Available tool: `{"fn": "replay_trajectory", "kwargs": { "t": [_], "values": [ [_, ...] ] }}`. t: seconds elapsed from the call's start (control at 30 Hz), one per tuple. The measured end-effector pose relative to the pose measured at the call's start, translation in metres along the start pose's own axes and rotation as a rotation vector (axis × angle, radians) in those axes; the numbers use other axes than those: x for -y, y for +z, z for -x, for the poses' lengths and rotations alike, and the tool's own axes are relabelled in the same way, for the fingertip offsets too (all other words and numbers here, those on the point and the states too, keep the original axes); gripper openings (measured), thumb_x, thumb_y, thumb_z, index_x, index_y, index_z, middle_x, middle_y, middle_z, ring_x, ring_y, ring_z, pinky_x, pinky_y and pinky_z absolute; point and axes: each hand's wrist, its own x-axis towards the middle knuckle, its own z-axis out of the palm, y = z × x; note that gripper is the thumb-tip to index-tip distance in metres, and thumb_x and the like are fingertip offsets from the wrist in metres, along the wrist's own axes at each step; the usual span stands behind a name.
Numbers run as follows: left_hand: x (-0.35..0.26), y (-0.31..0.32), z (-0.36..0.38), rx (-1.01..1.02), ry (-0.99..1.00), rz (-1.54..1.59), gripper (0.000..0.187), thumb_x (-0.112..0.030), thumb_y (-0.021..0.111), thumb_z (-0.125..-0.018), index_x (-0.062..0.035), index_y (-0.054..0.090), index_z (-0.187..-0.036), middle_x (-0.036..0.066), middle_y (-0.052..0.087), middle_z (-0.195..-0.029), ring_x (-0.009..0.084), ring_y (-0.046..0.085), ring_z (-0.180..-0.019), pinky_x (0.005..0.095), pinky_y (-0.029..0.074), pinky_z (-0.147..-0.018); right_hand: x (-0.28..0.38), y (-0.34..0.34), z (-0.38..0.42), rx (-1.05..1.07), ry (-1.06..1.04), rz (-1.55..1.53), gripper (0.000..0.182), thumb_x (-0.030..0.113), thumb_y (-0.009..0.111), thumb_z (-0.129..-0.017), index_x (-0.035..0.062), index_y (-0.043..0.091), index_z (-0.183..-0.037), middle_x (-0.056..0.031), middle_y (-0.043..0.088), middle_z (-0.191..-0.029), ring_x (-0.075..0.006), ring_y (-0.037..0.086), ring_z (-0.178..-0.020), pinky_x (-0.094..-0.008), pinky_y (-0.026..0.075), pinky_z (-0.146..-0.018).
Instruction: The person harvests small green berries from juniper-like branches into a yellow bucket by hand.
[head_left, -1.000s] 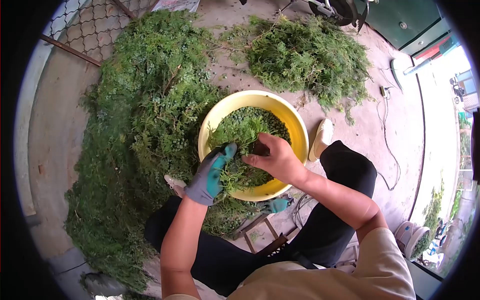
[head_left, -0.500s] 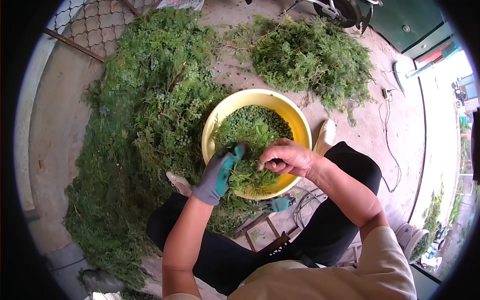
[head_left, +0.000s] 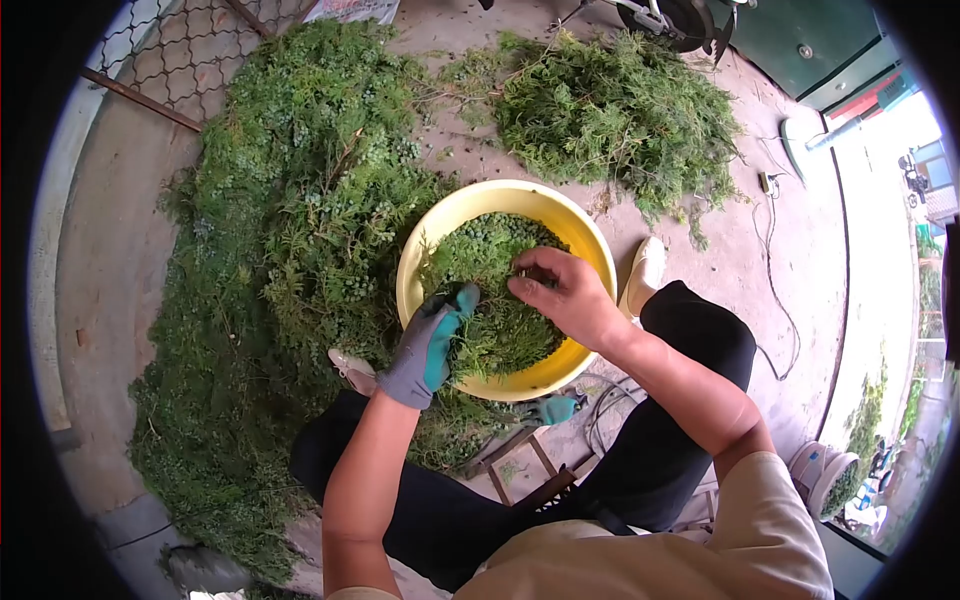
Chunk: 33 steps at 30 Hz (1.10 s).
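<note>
My left hand [head_left: 432, 345], in a grey glove with a teal palm, is closed on a green conifer sprig [head_left: 500, 335] over the yellow basin [head_left: 415, 270]. The sprig's feathery leaves spread across the basin. To its right is my bare right hand [head_left: 565, 295], thumb and fingers parted above the leaves; no object shows between them. Small round green berries [head_left: 495, 228] fill the basin's far part, while foliage hides the nearer part.
A large heap of berry-bearing branches [head_left: 290, 250] covers the floor on the left. Another branch pile [head_left: 620, 120] lies beyond the basin. A teal glove [head_left: 556, 409] rests below the basin by a wooden frame [head_left: 520, 462]. A cable [head_left: 770, 290] runs along the right.
My right hand has moved slightly up and right, and its fingers have gone from a pinch to parted. My left hand keeps hold of the sprig, almost in place.
</note>
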Motion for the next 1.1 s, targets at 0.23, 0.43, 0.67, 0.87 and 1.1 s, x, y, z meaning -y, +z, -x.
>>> {"fn": "replay_trajectory", "kwargs": {
  "t": [0.23,0.43,0.67,0.87,1.1],
  "values": [
    [0.006,-0.007,-0.003,0.022,0.022,-0.027,0.022,-0.021,0.062,-0.087,-0.0063,0.065,-0.103,-0.004,0.06,-0.093,0.0063,0.055,-0.082,0.0253,0.047,-0.073,0.007,-0.006,0.003,0.185,0.119,-0.072,0.027,0.022,0.072,-0.079,-0.0019,0.061,-0.083,-0.0082,0.056,-0.069,-0.012,0.048,-0.064,-0.0294,0.045,-0.064],
    [0.013,-0.023,-0.008,0.116,-0.033,0.038,0.036,-0.028,0.06,-0.091,-0.0048,0.057,-0.118,-0.003,0.06,-0.102,0.0072,0.057,-0.088,0.0247,0.049,-0.073,0.007,-0.009,0.002,0.225,0.039,0.104,0.026,0.023,0.074,-0.081,-0.0002,0.062,-0.081,0.0022,0.054,-0.07,-0.0074,0.048,-0.066,-0.027,0.042,-0.059],
    [0.014,-0.044,-0.021,-0.107,-0.067,0.013,0.028,-0.02,0.058,-0.091,-0.0064,0.06,-0.115,0.0,0.063,-0.106,0.0094,0.061,-0.087,0.0251,0.05,-0.073,0.014,-0.046,-0.008,0.165,0.355,-0.63,0.012,0.019,0.068,-0.085,0.0089,0.062,-0.088,0.004,0.055,-0.069,-0.0034,0.045,-0.057,-0.0175,0.029,-0.044],
    [0.015,-0.021,-0.017,-0.147,-0.021,-0.23,0.043,-0.021,0.055,-0.09,-0.0031,0.051,-0.129,0.003,0.059,-0.119,0.0131,0.056,-0.103,0.0309,0.047,-0.089,0.013,0.002,0.012,0.371,0.051,-0.423,0.016,0.018,0.068,-0.083,0.0036,0.065,-0.089,-0.0008,0.062,-0.076,-0.0138,0.06,-0.067,-0.0283,0.046,-0.056],
    [0.011,-0.001,-0.02,-0.135,-0.053,0.031,0.031,-0.024,0.062,-0.089,-0.0075,0.061,-0.116,0.001,0.063,-0.102,0.0091,0.059,-0.089,0.0231,0.047,-0.074,-0.005,0.015,0.016,0.182,-0.245,0.596,0.023,0.02,0.071,-0.072,0.0039,0.064,-0.088,-0.0138,0.06,-0.079,-0.0341,0.059,-0.077,-0.0417,0.048,-0.07]
  ]
}}
